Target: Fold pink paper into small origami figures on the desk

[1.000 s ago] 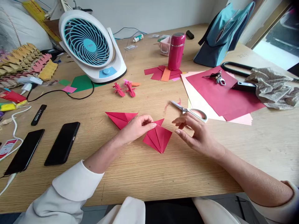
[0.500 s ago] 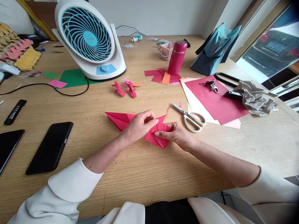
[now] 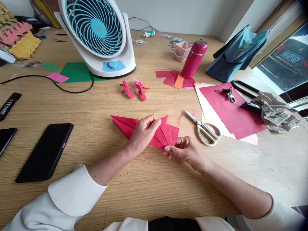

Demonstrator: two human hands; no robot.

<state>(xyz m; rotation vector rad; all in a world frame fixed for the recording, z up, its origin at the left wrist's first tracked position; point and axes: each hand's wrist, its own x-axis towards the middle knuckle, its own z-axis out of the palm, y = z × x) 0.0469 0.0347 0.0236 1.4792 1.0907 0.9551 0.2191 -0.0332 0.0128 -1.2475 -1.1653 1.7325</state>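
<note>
A folded sheet of red origami paper point(image 3: 127, 125) is held between both hands, a long point reaching out to the left and creases running over its right part. My left hand point(image 3: 142, 133) pinches the paper's upper middle, thumb against forefinger. Lower down, my right hand point(image 3: 184, 149) grips the bottom right corner, its thumb on top and the fingers underneath. White-handled scissors point(image 3: 203, 130) lie to the right, apart from the hands. Beyond the paper sit two small folded red paper figures point(image 3: 126, 89).
A white and blue fan point(image 3: 108, 48) stands at the back left, its black cable on the table. Two black phones lie left, the nearer one point(image 3: 45, 152) beside my left forearm. A pink bottle point(image 3: 194, 59), red sheets point(image 3: 231, 112), keys and a blue bag point(image 3: 237, 56) are right.
My right hand has moved down from the paper's right side to its bottom corner. The right part of the paper now lies spread differently. The camera view has shifted slightly.
</note>
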